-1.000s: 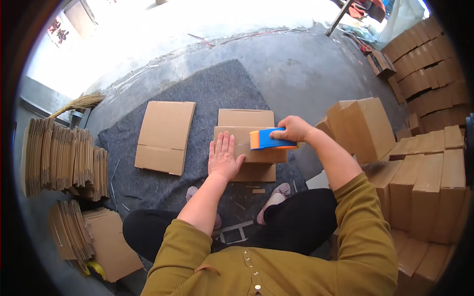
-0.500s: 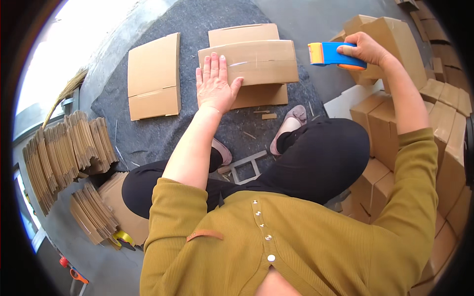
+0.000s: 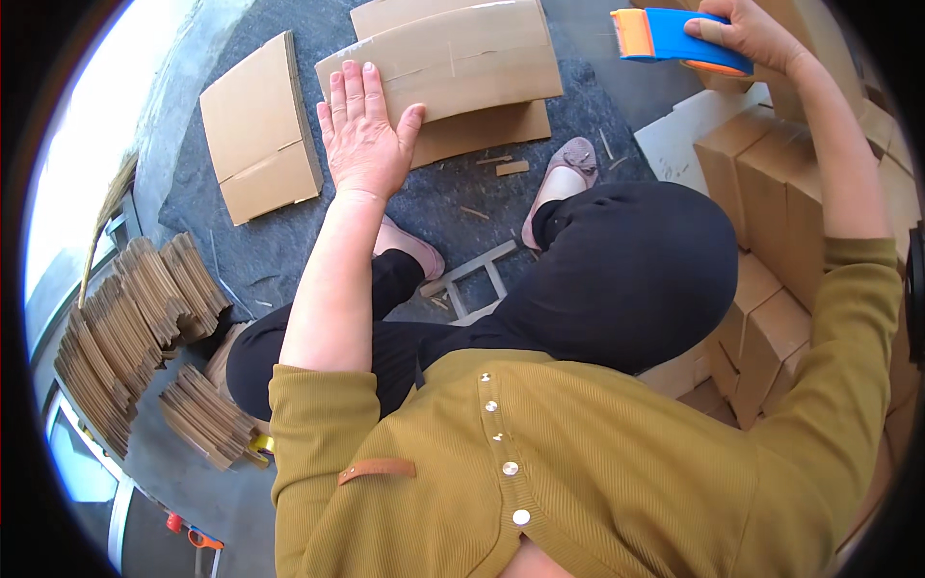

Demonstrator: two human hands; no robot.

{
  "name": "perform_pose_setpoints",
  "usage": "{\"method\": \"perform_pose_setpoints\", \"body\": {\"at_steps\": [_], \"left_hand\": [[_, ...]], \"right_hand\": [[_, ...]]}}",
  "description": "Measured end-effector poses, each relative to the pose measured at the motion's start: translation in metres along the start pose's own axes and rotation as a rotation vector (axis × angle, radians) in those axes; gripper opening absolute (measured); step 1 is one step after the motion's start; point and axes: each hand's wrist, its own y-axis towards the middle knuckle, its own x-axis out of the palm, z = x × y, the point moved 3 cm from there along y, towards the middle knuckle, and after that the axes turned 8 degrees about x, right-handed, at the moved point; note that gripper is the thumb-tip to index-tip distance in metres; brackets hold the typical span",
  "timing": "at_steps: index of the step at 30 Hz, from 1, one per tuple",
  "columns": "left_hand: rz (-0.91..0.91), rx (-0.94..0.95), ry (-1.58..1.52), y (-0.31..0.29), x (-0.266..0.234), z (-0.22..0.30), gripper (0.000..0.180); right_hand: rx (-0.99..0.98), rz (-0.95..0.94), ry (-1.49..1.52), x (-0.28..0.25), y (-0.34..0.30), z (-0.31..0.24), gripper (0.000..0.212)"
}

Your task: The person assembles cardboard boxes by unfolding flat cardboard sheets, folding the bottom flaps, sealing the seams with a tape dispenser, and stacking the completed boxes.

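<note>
Up top, cropped right fingers (image 3: 710,31) clamp a tape dispenser (image 3: 670,37); left fingers (image 3: 355,96) lie apart on a carton (image 3: 482,67).

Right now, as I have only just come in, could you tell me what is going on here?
A person's right grip holds a blue and orange tape dispenser, clear of the cardboard box. The left grip is laid open on the left part of that box. A flat folded carton lies to the left on a dark mat. Flat cardboard stacks stand further left, and box piles on the right.
</note>
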Motion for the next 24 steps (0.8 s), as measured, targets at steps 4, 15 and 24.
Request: {"method": "perform_pose_setpoints", "body": {"at_steps": [4,15,24], "left_hand": [[0.016,-0.006,-0.049,-0.002,-0.005,-0.007,0.085],[0.056,0.287,-0.272,0.104,-0.044,0.136,0.082],[-0.234,0.21,-0.244,0.144,-0.04,0.143,0.064]], "right_hand": [[-0.113,0.071,-0.072,0.021,0.014,-0.008,0.037],[0.068,0.047,0.062,0.012,0.0,-0.008,0.034],[-0.076,0.06,0.005,-0.001,-0.008,0.003,0.032]]}}
